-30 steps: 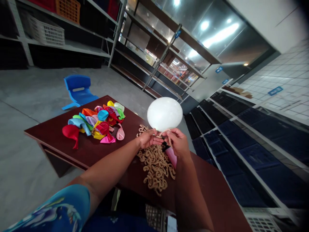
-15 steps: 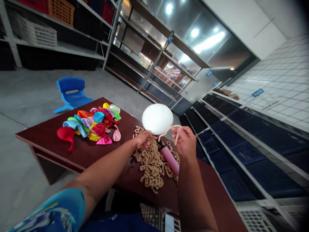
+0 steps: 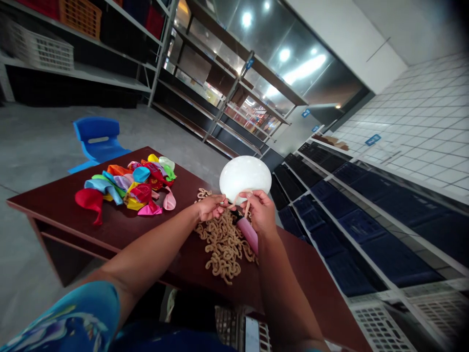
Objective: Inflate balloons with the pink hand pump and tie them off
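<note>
A white inflated balloon (image 3: 245, 177) stands just beyond my hands, above the dark red table (image 3: 304, 274). My left hand (image 3: 212, 207) is closed at the balloon's lower end, on what looks like its neck. Pinched in my right hand (image 3: 261, 211) is a thin beige strip (image 3: 247, 209), which reaches toward my left fingertips. Below both hands lies a heap of curled beige strips (image 3: 223, 244). A pink pump (image 3: 248, 235) with a black end rests on the heap, partly behind my right wrist.
Colourful flat balloons (image 3: 141, 195) are piled on the table's left part. Past it stands a blue chair (image 3: 98, 142). Shelves with dark blue crates (image 3: 366, 225) run along the right. A phone (image 3: 251, 335) and a basket are at the bottom.
My right hand has moved left, bringing the beige strip up to my left hand and the balloon's lower end. The balloon looks slightly larger, and the whole view has shifted a little.
</note>
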`<state>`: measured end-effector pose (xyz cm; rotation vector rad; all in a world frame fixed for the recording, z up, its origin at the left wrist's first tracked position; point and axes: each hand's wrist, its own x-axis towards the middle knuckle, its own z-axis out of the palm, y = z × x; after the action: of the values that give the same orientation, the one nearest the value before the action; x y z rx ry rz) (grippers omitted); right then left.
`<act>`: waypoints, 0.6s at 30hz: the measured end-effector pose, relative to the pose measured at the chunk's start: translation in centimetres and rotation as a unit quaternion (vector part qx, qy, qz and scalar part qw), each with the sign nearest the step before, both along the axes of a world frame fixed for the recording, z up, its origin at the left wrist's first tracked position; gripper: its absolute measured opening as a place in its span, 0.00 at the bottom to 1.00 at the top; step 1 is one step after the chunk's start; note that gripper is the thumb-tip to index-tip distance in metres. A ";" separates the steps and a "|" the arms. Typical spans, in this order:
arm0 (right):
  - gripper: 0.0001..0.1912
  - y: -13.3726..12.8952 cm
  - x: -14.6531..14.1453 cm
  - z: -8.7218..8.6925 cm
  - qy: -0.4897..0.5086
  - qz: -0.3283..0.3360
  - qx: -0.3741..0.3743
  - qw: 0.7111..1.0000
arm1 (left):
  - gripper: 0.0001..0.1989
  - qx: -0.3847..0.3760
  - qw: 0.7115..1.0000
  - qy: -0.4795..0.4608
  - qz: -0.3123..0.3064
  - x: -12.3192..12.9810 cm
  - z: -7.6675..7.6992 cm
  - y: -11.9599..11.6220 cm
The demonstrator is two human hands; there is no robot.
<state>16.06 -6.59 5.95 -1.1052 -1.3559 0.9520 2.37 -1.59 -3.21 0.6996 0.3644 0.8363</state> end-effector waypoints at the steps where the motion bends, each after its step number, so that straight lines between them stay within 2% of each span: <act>1: 0.13 0.0 0.0 -0.1 0.002 -0.003 -0.002 1.000 | 0.11 0.010 1.000 0.006 -0.006 0.1 0.0 0.0; 4: 0.13 -0.1 0.2 -0.3 0.007 -0.012 -0.005 1.000 | 0.12 0.040 0.999 0.024 0.000 0.4 -0.2 -0.2; 8: 0.14 -0.1 0.3 -0.1 0.002 -0.051 -0.003 0.999 | 0.13 0.124 0.989 0.052 0.060 1.0 -0.8 -0.4; 13: 0.13 0.9 -1.0 0.9 -0.027 -0.088 0.027 0.995 | 0.12 0.282 0.932 0.134 0.185 1.5 -1.2 -0.4; 15: 0.12 1.6 -2.3 1.5 -0.062 -0.067 0.050 0.995 | 0.11 0.284 0.928 0.133 0.201 1.5 -1.1 -0.4; 18: 0.14 2.4 -5.0 2.7 -0.134 0.035 0.067 0.988 | 0.11 0.181 0.967 0.084 0.156 1.5 -0.7 -0.6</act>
<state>11.10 -4.19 8.62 -1.1167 -1.6630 0.7679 3.87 -2.23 -3.92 1.0756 0.4878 1.1635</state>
